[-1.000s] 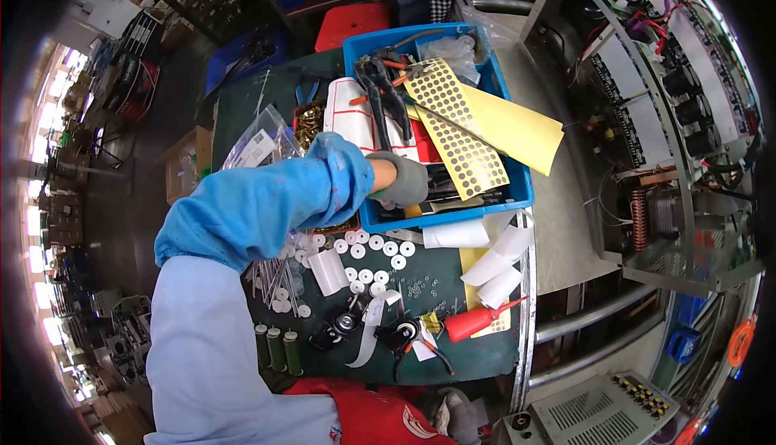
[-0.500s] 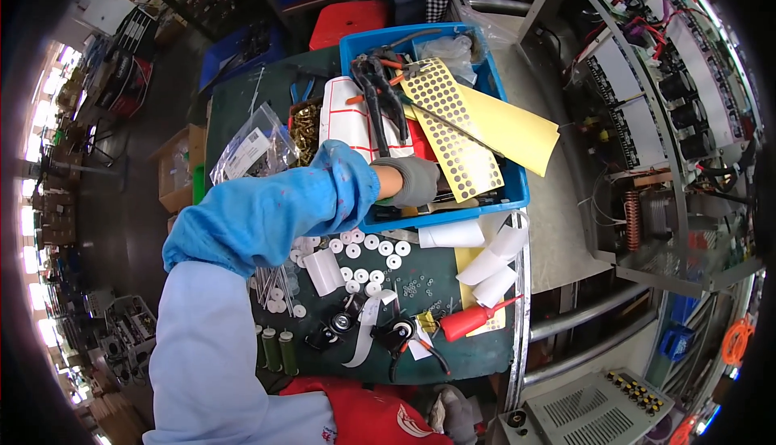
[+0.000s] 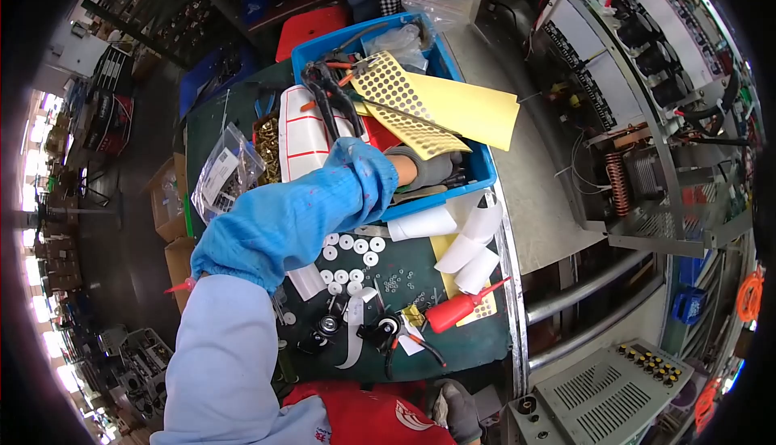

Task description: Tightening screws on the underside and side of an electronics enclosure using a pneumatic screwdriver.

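My left hand [image 3: 432, 172], in a grey glove with a blue oversleeve above it, reaches into the near part of a blue bin [image 3: 483, 142]. Its fingers are hidden under a yellow sheet with dark round dots [image 3: 394, 89], which bends up over the hand. Black pliers-like tools with orange ends [image 3: 325, 93] lie across the bin, left of the sheet. A plain yellow sheet [image 3: 473, 113] sticks out over the bin's right side. Low in the picture, beside my red apron, is my right hand [image 3: 459, 414], gloved in grey; its fingers do not show clearly.
On the green table lie white washers [image 3: 346, 242], black casters [image 3: 327, 325], orange-handled pliers [image 3: 424, 348], a red bottle with a pointed tip [image 3: 453, 312] and curled white paper [image 3: 473, 271]. Brass parts [image 3: 271, 142] and a clear bag [image 3: 222, 174] sit left of the bin. An open metal frame with wiring stands right.
My left hand has pushed further right in the bin, under the dotted sheet, whose near end now bends upward. The whole view has shifted somewhat. My right hand stays low by the apron.
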`<state>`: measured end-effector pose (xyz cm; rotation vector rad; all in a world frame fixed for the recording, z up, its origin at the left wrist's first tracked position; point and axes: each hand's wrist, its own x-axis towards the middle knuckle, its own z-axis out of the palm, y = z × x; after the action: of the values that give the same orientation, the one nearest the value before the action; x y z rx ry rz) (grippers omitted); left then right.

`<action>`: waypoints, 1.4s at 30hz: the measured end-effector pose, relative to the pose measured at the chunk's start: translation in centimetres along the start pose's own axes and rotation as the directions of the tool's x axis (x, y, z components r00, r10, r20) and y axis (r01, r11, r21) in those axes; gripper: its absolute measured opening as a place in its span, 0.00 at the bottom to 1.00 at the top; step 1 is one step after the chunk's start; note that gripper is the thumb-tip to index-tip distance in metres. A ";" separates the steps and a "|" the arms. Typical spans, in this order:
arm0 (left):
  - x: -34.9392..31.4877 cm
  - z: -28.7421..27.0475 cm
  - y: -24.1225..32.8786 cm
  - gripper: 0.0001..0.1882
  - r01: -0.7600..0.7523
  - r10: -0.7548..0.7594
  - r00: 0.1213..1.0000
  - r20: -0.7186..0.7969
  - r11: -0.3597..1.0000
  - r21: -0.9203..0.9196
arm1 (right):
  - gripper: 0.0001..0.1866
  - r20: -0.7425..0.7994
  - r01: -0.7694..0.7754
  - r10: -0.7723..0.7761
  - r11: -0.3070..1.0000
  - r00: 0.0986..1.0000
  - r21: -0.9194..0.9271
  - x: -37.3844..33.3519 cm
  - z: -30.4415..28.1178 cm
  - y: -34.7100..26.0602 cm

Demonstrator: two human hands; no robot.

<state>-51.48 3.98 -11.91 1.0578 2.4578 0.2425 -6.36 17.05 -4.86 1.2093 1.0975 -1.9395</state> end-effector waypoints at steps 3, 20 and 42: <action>1.1 -0.5 1.2 0.14 -0.022 0.017 0.998 -0.064 0.997 -0.077 | 0.20 -0.040 -0.012 0.014 0.998 0.999 0.063 -0.7 -0.3 -0.1; 1.2 -1.7 1.8 0.15 0.012 -0.003 0.999 0.047 0.982 -0.188 | 0.15 -0.101 -0.008 0.021 0.991 0.995 0.131 -1.4 -0.7 -0.1; -3.5 -9.4 3.8 0.16 0.065 -0.140 0.941 0.309 0.969 0.238 | 0.16 -0.146 0.065 -0.038 0.981 0.989 0.185 -2.7 -1.3 1.9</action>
<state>-51.34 4.22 -1.21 0.9648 2.2647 -0.2341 -3.18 17.48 -3.34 1.4535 1.0414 -2.0619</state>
